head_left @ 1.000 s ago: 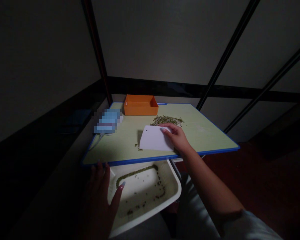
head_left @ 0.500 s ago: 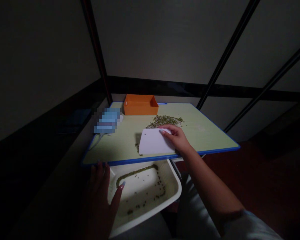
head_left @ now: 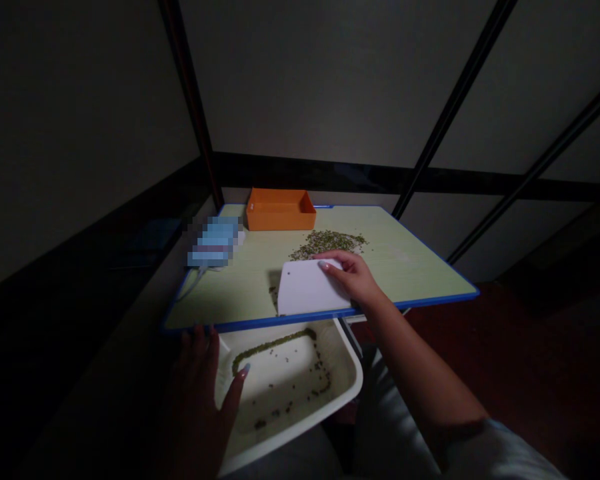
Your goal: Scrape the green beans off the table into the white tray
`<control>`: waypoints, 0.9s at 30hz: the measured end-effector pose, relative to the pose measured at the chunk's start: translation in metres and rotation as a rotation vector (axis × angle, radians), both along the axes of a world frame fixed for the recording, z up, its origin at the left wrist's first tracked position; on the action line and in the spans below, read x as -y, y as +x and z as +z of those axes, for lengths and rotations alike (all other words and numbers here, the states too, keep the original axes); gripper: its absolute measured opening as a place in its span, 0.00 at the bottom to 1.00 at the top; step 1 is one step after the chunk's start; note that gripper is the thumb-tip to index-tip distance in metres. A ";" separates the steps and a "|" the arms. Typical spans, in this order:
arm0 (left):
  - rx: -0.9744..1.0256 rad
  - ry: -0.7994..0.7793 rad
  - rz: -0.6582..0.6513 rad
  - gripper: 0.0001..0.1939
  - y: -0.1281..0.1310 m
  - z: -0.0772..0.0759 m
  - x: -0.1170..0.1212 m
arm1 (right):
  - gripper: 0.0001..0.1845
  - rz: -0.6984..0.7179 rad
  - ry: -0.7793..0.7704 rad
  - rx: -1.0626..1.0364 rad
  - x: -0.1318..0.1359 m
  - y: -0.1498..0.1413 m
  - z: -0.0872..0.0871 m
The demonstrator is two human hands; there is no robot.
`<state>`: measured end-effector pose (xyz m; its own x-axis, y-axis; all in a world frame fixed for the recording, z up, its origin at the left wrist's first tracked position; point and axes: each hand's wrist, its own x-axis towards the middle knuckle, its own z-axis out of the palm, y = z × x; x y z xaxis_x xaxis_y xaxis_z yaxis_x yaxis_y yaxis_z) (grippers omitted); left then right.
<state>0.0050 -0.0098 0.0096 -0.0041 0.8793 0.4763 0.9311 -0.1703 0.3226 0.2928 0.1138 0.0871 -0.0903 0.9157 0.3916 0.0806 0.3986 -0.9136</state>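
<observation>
My right hand grips a white flat scraper, held on edge at the near blue border of the pale green table. A few small green beans lie at the scraper's left edge. A larger heap of green beans lies behind it on the table. My left hand holds the left rim of a white tray, thumb over the edge, just below the table's near border. Beans lie along the tray's inner wall and scattered over its bottom.
An orange box stands at the table's far edge. A blurred blue object with a cord sits at the left of the table. Dark metal bars run up behind the table. The room is dim.
My right hand has drawn the scraper toward me, from mid-table to the near border, with a few beans pushed along. The left hand and tray have stayed put.
</observation>
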 end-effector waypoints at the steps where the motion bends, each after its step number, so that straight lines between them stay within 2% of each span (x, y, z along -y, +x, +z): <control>1: 0.002 0.003 0.003 0.35 0.000 0.000 0.000 | 0.15 -0.008 0.003 -0.003 0.000 0.000 -0.001; 10: 0.009 -0.016 -0.007 0.35 -0.001 0.001 0.002 | 0.15 -0.202 0.032 -0.099 -0.005 0.002 -0.006; 27: 0.034 -0.042 -0.013 0.36 -0.001 0.000 0.001 | 0.18 -0.105 0.051 0.045 -0.004 -0.001 -0.003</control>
<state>0.0039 -0.0112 0.0095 -0.0077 0.8984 0.4390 0.9173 -0.1684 0.3608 0.2915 0.1182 0.0844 -0.0135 0.9002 0.4353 0.1644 0.4314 -0.8870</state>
